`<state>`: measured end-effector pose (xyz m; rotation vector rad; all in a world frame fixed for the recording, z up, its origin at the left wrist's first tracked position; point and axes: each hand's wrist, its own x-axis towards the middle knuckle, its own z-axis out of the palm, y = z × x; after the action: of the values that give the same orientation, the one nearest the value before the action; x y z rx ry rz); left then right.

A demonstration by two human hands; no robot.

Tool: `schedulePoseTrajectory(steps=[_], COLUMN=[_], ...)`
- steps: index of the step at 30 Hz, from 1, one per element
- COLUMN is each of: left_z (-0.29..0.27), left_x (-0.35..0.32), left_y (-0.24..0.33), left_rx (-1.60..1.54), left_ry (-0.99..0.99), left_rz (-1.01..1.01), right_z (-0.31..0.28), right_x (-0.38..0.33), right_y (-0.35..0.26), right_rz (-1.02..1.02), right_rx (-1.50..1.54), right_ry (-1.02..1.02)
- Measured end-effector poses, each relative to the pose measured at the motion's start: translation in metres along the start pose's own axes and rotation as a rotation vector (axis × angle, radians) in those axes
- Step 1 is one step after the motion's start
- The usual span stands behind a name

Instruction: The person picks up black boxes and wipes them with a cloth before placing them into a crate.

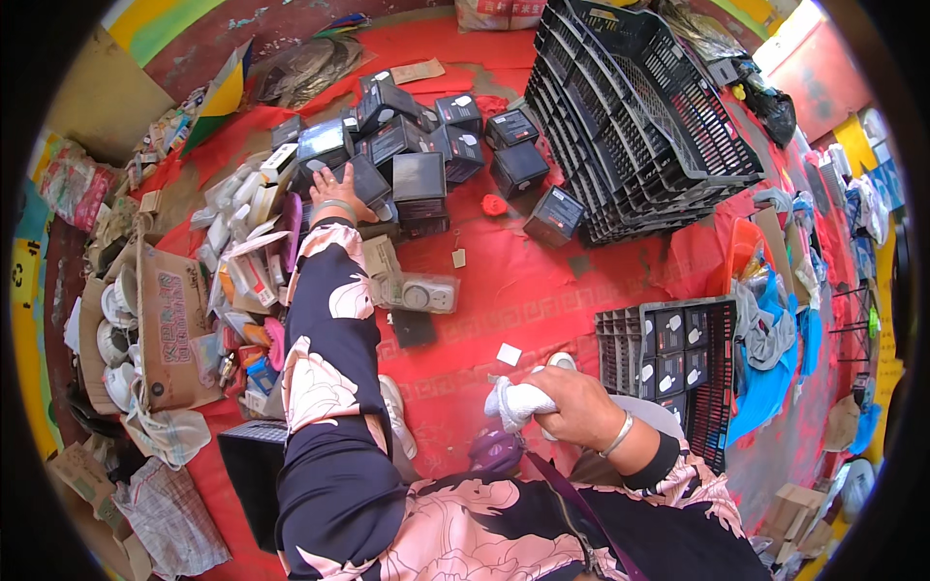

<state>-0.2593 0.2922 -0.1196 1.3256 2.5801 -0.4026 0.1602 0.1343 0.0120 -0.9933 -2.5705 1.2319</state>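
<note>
My left hand (339, 188) reaches far forward, fingers spread, and rests on a small dark box (366, 179) at the near edge of a heap of dark boxes (426, 145) on the red mat. My right hand (579, 407) is close to my body and is closed around a white cloth (518, 402). Under that hand a white round object (560, 360) shows only in part. Both forearms wear dark sleeves with a pale floral print.
A tall stack of black plastic crates (639, 116) stands ahead on the right. A smaller black crate (678, 358) holding several dark boxes sits by my right hand. An open cardboard box (170, 329) and loose packages lie on the left. A white packaged item (421, 293) lies mid-mat.
</note>
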Motion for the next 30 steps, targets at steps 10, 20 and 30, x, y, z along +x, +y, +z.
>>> schedulePoseTrajectory(steps=[10,20,30], left_z=[0.031,0.107,0.115], left_x=[0.011,-0.133,-0.255], left_y=[0.009,0.032,0.002], left_rx=[-0.029,-0.093,-1.101], left_ry=[0.089,-0.079,0.032], left_rz=[-0.038,0.194,0.019], right_z=[-0.002,0.012,-0.008], right_x=[0.001,-0.008,-0.018], right_y=[0.009,-0.007,0.025], right_rz=[0.063,0.032,0.191], right_rx=[0.048,0.269,1.129], right_ry=[0.027,0.106,0.493])
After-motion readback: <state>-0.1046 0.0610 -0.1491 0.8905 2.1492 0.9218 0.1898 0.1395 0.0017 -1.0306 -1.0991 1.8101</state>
